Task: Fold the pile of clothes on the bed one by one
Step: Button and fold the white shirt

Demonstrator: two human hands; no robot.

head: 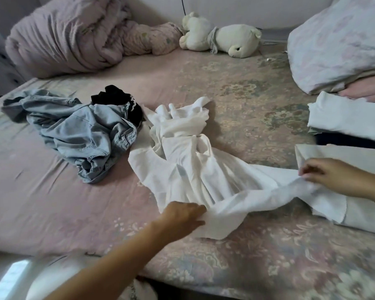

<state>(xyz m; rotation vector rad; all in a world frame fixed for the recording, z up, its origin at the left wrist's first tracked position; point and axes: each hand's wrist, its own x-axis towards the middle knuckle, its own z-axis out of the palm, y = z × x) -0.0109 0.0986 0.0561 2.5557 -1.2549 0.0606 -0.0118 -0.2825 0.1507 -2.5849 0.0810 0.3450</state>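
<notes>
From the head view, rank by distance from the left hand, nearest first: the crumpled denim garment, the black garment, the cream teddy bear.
From the left hand:
1. Crumpled light-blue denim garment, up-left.
2. Black garment, just behind the denim.
3. Cream teddy bear, far back by the wall.

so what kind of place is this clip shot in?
Most likely a home bedroom: a bed with a floral sheet, a bunched pink duvet, a pillow and a plush bear by the wall.
</notes>
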